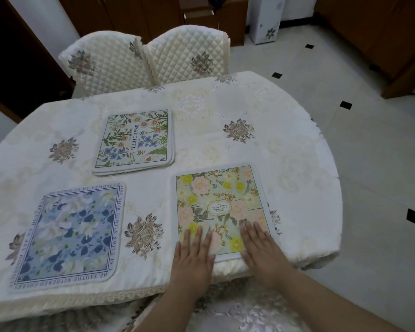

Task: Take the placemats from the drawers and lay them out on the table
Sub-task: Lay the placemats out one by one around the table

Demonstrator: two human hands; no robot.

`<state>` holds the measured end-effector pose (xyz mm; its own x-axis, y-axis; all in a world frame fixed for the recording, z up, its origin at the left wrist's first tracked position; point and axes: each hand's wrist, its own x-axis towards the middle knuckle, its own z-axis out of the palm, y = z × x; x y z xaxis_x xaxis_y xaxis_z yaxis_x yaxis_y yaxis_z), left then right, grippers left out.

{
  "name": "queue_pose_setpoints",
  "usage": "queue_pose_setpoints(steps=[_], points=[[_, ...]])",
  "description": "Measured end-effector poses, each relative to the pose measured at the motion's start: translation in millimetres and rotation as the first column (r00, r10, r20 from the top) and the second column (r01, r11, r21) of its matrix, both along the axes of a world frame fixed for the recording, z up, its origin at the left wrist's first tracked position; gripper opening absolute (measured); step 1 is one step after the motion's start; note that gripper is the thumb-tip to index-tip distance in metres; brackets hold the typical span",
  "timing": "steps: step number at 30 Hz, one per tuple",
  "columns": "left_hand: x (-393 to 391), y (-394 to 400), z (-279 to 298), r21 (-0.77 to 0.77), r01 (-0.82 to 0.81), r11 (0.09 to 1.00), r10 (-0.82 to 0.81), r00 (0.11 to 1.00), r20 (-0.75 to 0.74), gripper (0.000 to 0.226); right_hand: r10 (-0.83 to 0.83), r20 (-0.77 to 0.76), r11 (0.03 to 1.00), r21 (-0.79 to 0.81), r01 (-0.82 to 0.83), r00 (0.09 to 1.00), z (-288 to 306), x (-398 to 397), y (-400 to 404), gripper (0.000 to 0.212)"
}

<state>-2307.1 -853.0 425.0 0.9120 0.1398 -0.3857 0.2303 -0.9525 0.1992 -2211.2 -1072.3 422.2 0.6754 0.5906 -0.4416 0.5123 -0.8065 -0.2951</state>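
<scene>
Cream embroidered tablecloth (225, 111) covering the surface, lace trim hanging along the near edge, brownish floral motifs showing at left, right and near centre. Two chairs with quilted cream covers (144, 56) standing side by side at the far edge, backs touching, each showing a floral patch. Pale tiled floor (369, 164) with small black diamond insets running along the right. Dark wooden cabinets (381, 32) sitting far right, more wooden furniture (213, 17) standing far centre. White floral-printed appliance (266, 20) standing beside it on the floor.
</scene>
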Motion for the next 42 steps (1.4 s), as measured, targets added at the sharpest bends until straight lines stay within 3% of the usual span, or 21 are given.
queue_pose_setpoints(steps=[10, 16, 24, 29, 32, 37, 42], points=[[-12.9, 11.9, -8.8, -0.027, -0.077, 0.997, 0.079, 0.995, 0.065, 0.062, -0.166, -0.009, 0.985, 0.042, 0.166, 0.986, 0.3, 12.3, -20.9, 0.067], [-12.8, 13.9, -20.9, -0.007, -0.079, 0.997, 0.079, 0.992, 0.097, 0.063, -0.144, 0.027, 0.983, 0.115, 0.140, 0.989, 7.4, 41.6, 42.0, 0.068], [-13.0, 13.7, -28.8, 0.059, -0.080, 0.995, 0.074, 0.992, 0.099, 0.062, -0.133, -0.037, 0.978, 0.159, 0.137, 0.990, 2.6, 120.5, 140.2, 0.070], [-12.8, 14.0, -28.5, 0.127, -0.083, 0.988, 0.069, 0.991, 0.116, 0.064, -0.062, 0.096, 0.988, 0.144, 0.048, 0.993, -9.7, 153.9, 113.4, 0.065], [-13.5, 12.5, -25.9, 0.132, -0.083, 0.988, 0.070, 0.992, 0.102, 0.064, -0.193, 0.126, 0.973, 0.148, 0.174, 0.973, -11.4, 169.8, 84.4, 0.067], [-14.0, 11.1, -27.7, 0.095, -0.094, 0.991, 0.086, 0.993, 0.084, 0.064, -0.396, 0.119, 0.911, 0.175, 0.373, 0.911, -14.4, 135.9, 70.8, 0.069], [-10.6, 15.9, -22.3, 0.093, -0.066, 0.994, 0.060, 0.996, 0.062, 0.067, -0.325, 0.270, 0.945, 0.132, 0.300, 0.906, -24.6, 71.0, 56.7, 0.069]])
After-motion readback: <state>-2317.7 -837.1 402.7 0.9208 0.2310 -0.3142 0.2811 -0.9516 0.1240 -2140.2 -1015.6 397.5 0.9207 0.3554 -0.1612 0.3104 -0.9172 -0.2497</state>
